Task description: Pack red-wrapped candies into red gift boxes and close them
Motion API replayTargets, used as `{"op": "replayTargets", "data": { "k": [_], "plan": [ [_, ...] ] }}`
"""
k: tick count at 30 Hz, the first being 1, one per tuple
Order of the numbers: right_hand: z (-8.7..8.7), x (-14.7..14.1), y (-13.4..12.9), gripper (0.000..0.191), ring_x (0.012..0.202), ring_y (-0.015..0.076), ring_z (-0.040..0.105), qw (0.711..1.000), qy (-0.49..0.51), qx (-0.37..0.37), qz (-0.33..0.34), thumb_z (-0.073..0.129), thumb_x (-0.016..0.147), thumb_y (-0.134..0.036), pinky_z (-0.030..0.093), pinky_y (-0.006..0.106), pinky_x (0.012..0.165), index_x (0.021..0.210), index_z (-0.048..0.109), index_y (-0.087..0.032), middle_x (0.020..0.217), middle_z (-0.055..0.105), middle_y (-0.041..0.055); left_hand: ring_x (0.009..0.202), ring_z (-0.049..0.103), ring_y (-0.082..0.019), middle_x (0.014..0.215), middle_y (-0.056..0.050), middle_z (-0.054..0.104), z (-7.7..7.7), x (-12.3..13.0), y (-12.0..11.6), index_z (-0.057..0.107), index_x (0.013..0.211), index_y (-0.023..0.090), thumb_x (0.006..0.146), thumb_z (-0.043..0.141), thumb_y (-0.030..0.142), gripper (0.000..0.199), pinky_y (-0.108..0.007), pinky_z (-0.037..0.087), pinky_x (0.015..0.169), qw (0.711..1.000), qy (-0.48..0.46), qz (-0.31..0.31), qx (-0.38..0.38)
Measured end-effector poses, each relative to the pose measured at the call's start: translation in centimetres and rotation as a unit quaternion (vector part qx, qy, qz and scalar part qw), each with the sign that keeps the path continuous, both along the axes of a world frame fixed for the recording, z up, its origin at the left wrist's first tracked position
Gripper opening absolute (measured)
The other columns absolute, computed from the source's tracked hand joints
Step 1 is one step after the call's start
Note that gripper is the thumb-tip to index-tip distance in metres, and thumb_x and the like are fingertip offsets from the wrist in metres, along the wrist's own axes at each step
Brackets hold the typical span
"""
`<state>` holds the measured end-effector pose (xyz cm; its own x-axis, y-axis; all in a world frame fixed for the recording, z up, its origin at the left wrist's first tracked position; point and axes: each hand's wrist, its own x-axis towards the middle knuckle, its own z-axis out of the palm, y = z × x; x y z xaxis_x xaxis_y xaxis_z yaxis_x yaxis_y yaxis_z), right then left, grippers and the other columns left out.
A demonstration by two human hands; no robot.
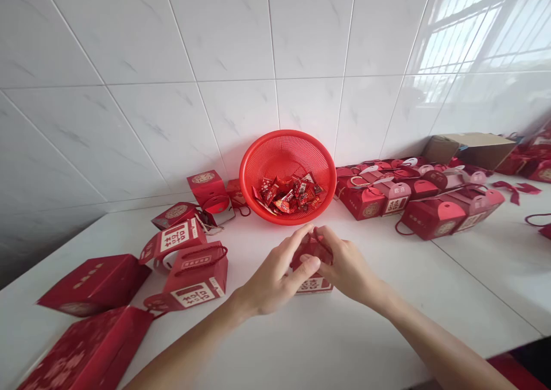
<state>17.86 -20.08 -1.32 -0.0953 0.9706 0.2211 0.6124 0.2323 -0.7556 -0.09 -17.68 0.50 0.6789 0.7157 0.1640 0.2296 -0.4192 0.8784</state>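
"Box (pixel 314 285), red, one. Position and hold?"

"On the white table (pixel 275 350), directly beneath both hands. Left hand (pixel 279 275): grasping the near upper side, thumb across the top. Right hand (pixel 344 258): curled round the opposite upper corner. Which flap or cord the fingers pinch, I cannot tell from my end. Opposed grips, I judge, stop so light a carton sliding."

"Surrounding stock?"

"Red basket (pixel 275 149), holding wrapped packets (pixel 288 198), just beyond the hands; presumably central so I have either reaching it. Leftward: scattered boxes (pixel 198 292). Rightward: rowed boxes (pixel 434 218), probably grouped to save room."
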Motion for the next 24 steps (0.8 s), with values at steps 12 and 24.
{"op": "replayTargets", "data": {
  "k": [12,24],
  "plan": [
    [-0.4,-0.5,0.6,0.014,0.053,0.0122,0.05,0.997,-0.021,0.074,-0.028,0.049,0.086,-0.023,0.034,0.023,0.054,0.072,0.05,-0.022,0.065,0.063,-0.001,0.154,0.022,-0.03,0.166,-0.012,0.026,-0.5,-0.3,-1.4,0.01,0.162,0.024,0.1,0.052,0.04,0.077,-0.053,0.026,0.124,0.981,0.089,-0.041,0.168],
    [-0.7,4.2,1.6,0.024,0.053,0.0131,0.045,0.975,0.034,0.159,-0.154,0.045,0.09,-0.036,0.035,0.023,0.053,0.07,0.047,-0.022,0.058,0.054,-0.0027,0.152,0.029,-0.026,0.165,-0.009,0.029,-2.1,0.3,-0.9,0.024,0.158,0.028,0.099,0.056,0.031,0.067,-0.046,0.032,0.123,0.977,0.049,-0.094,0.186]
  ]
}}
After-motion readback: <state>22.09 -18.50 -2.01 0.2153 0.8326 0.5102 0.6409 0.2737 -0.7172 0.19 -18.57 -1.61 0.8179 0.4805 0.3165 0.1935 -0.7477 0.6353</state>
